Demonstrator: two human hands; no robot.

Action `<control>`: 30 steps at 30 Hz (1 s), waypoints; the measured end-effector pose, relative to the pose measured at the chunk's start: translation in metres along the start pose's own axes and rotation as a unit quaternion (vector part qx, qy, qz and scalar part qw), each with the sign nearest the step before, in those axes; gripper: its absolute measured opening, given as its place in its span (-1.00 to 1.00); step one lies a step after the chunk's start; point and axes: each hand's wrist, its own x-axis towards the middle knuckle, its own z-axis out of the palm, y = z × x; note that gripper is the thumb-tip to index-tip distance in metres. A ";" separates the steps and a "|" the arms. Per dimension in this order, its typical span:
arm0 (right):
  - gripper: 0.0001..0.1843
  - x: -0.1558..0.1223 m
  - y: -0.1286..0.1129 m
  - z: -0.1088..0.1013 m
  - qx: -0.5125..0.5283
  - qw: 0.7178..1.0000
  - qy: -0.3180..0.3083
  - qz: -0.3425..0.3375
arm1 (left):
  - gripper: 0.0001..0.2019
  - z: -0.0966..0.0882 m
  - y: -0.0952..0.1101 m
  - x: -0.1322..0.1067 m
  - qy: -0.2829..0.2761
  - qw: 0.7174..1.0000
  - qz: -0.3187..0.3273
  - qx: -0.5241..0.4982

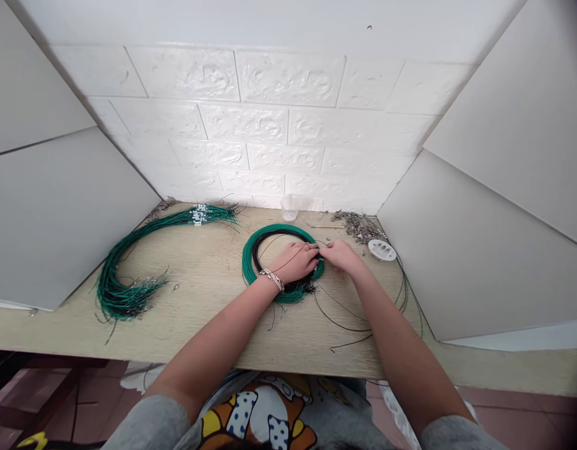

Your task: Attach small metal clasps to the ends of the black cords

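Presently both hands, left [295, 262] and right [341, 255], pinch a thin wire [288, 265] over the coil [282, 262], mid-sorting; next calls for drawing one strand free, I judge.

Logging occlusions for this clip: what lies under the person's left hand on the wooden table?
The left hand rests on a round coil of green and black wire, covering its right portion. A thin black strand crosses over the hand. Whether the fingers pinch anything underneath is hidden.
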 end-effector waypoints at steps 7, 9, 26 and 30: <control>-0.81 -0.002 0.003 -0.006 0.032 0.999 -0.026 -0.006 | -0.66 0.000 -0.001 -0.001 0.002 1.000 0.010 0.005; -0.81 -0.002 0.003 -0.008 0.035 0.999 -0.042 -0.001 | -0.65 0.000 -0.001 -0.001 0.003 1.000 0.011 0.006; -0.72 -0.008 -0.002 -0.017 -0.027 0.998 -0.055 -0.024 | -0.63 0.004 -0.001 -0.002 -0.006 1.000 0.008 0.017; -0.80 -0.007 -0.002 -0.012 -0.009 0.998 -0.053 -0.020 | -0.60 0.005 -0.003 -0.001 -0.006 1.000 0.013 0.018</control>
